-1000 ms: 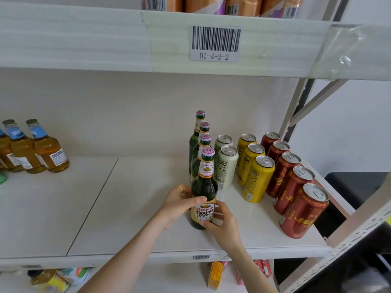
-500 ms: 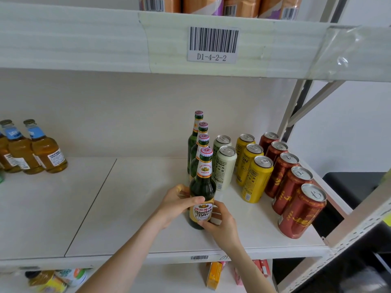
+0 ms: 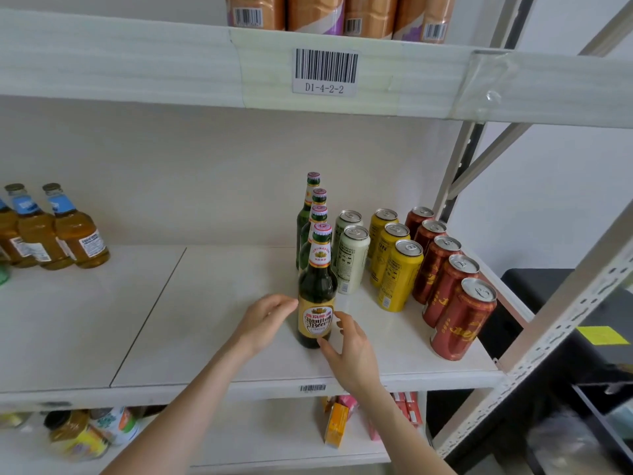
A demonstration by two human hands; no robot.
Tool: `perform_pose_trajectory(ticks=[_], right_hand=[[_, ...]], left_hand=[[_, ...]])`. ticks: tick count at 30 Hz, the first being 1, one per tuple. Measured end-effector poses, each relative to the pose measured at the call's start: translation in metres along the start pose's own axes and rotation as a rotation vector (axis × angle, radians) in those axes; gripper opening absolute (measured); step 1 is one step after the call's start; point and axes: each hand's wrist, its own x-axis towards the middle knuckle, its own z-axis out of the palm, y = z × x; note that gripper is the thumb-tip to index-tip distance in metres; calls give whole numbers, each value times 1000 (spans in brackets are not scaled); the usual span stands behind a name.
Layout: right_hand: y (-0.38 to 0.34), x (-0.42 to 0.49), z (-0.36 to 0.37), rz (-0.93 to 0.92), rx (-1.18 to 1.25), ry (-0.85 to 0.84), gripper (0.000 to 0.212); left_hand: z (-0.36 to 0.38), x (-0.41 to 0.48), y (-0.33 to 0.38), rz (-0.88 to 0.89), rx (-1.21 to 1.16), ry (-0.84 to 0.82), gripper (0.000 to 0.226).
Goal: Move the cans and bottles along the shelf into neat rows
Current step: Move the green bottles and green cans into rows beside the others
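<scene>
Green front bottle (image 3: 317,303) stands upright at the head of its row, near the shelf's (image 3: 205,337) front edge. The left hand (image 3: 265,320) at its 9 o'clock and the right hand (image 3: 349,347) at its 4 o'clock are both loosely spread and grip nothing. Open board runs toward 9 o'clock up to the amber bottles (image 3: 78,234). Pale cans (image 3: 352,258) crowd 2 o'clock.

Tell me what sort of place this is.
Probably a stockroom or shop storage aisle: a slotted metal rack, a barcode label reading D1-4-2-2 on the shelf edge, and drinks lined up by kind, such as the red cans.
</scene>
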Motion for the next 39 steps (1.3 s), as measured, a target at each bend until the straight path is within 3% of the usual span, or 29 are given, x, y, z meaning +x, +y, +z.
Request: perform_pose_trajectory(ticks=[5, 12, 19, 39], right_hand=[[-9, -21, -10, -102, -278, 40, 53], [-36, -48, -6, -181, -573, 122, 60], [-81, -82, 26, -187, -659, 123, 65], [-261, -142, 172, -169, -631, 60, 58]], left_hand=[[-15, -28, -8, 220, 528, 39, 35], [-40, -78, -18, 327, 1034, 145, 52], [-83, -125, -45, 340, 1121, 216, 55], [-287, -228, -145, 253, 1269, 208, 60]])
